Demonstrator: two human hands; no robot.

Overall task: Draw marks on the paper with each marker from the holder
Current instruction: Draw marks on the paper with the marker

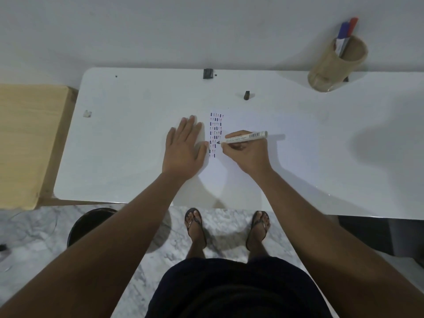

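Note:
A white sheet of paper (247,166) lies on the white table (128,143), with a column of small blue, red and dark marks (216,134) near its left edge. My right hand (249,152) holds a white marker (244,138) with its dark tip touching the paper beside the marks. My left hand (184,148) rests flat, fingers spread, on the paper's left edge. A black marker cap (246,95) lies beyond the paper. At the far right stands a tan cylindrical holder (332,65) with a blue marker (343,34) and a red marker (352,27) in it.
A small black clip (208,73) sits at the table's far edge, and a small white piece (87,113) lies at the left. A wooden board (27,143) adjoins the table's left side. A dark bin (89,223) stands on the marble floor by my feet.

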